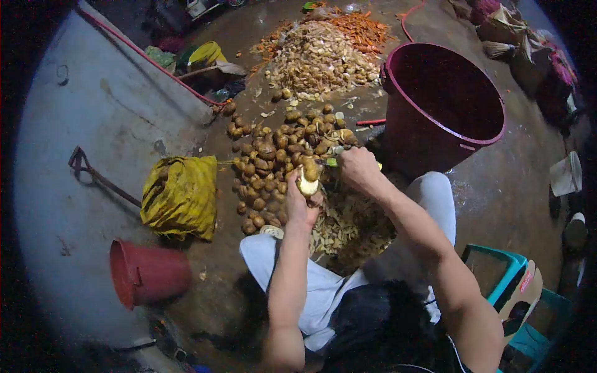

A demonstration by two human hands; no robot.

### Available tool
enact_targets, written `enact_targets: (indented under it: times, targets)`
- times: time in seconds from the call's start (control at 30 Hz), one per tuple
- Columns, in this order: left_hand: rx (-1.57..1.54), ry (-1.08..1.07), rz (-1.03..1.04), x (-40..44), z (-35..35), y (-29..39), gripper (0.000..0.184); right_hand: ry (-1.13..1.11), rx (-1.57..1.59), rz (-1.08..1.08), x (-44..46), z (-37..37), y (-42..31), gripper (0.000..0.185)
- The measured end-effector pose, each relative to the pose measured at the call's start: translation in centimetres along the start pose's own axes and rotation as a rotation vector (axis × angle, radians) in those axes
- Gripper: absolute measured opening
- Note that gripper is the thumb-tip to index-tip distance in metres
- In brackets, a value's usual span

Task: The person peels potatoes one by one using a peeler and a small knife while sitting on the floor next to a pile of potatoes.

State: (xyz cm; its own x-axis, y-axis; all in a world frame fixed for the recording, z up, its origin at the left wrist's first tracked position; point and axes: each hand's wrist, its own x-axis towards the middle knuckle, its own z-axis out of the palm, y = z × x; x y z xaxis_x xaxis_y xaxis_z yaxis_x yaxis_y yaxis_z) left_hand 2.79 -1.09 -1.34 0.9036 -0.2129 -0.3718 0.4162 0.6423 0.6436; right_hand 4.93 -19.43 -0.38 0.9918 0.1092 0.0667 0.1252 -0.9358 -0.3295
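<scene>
My left hand is wrapped round a partly peeled potato, whose pale flesh shows on one side and brown skin on the rest. My right hand grips a peeler with a yellow-green handle, its head just right of the potato. Beyond and left of my hands lies a heap of unpeeled brown potatoes on the wet floor. Pale peelings are piled below my hands, between my legs.
A large maroon tub stands at the right. Farther back are a pile of pale peelings and orange scraps. On the left are a yellow sack and a red bucket. Teal crates stand at lower right.
</scene>
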Motion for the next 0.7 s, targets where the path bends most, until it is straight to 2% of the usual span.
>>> enact_targets:
  times: [0.03, 0.17, 0.23, 0.3, 0.33, 0.37, 0.4, 0.43, 0.47, 0.5, 0.53, 0.57, 0.63, 0.67, 0.7]
  targets:
    - [-0.007, -0.083, -0.034, -0.6, 0.2, 0.1, 0.032, -0.006, 0.016, 0.022, 0.3, 0.0, 0.6, 0.018]
    - [0.018, -0.014, -0.031, -1.2, 1.2, 1.1, 0.041, -0.028, 0.026, 0.142, 0.3, 0.5, 3.0, 0.019]
    - [0.026, 0.029, 0.034, -0.9, 0.8, 1.2, 0.047, 0.015, 0.012, 0.153, -0.1, 0.6, 3.1, 0.021]
    - [0.087, -0.027, 0.106, -0.7, 0.1, 1.8, 0.054, -0.003, 0.103, 0.199, -0.1, 1.2, 3.2, 0.021]
    - [-0.035, -0.125, 0.091, -0.5, -0.8, 2.0, 0.047, -0.003, 0.104, 0.2, 0.0, 1.6, 3.6, 0.021]
    - [-0.034, -0.125, 0.091, -0.5, -1.5, 2.1, 0.047, 0.008, 0.205, 0.051, 0.2, 1.8, 3.9, 0.026]
    - [0.06, -0.191, 0.182, -0.7, -1.6, 2.2, 0.045, 0.019, 0.305, -0.098, 0.2, 1.6, 3.9, 0.033]
    - [0.158, -0.257, 0.269, -0.7, -1.6, 2.3, 0.049, 0.02, 0.309, -0.094, 0.2, 1.5, 3.9, 0.033]
    - [0.129, -0.288, 0.232, -0.9, -1.7, 2.7, 0.06, 0.074, 0.433, -0.204, 0.1, 1.5, 3.8, 0.029]
    - [0.129, -0.29, 0.227, -1.1, -1.2, 2.8, 0.06, 0.129, 0.555, -0.315, 0.0, 0.8, 3.3, 0.025]
    - [0.219, -0.276, 0.278, -1.3, -0.7, 2.9, 0.061, 0.019, 0.622, -0.255, -0.7, -1.4, 2.1, 0.034]
    - [0.31, -0.262, 0.329, -1.5, -0.2, 3.1, 0.062, 0.019, 0.622, -0.254, -1.3, -2.7, 1.1, 0.034]
    - [0.389, -0.283, 0.37, -1.5, -0.1, 3.1, 0.065, -0.138, 0.731, -0.058, -2.1, -4.1, -0.2, 0.043]
    - [0.45, -0.305, 0.414, -1.3, -0.4, 3.0, 0.066, -0.147, 0.748, -0.065, -2.0, -3.9, -0.3, 0.059]
    - [0.512, -0.326, 0.457, -1.4, -0.3, 3.1, 0.067, -0.147, 0.749, -0.064, -2.1, -3.9, -0.5, 0.059]
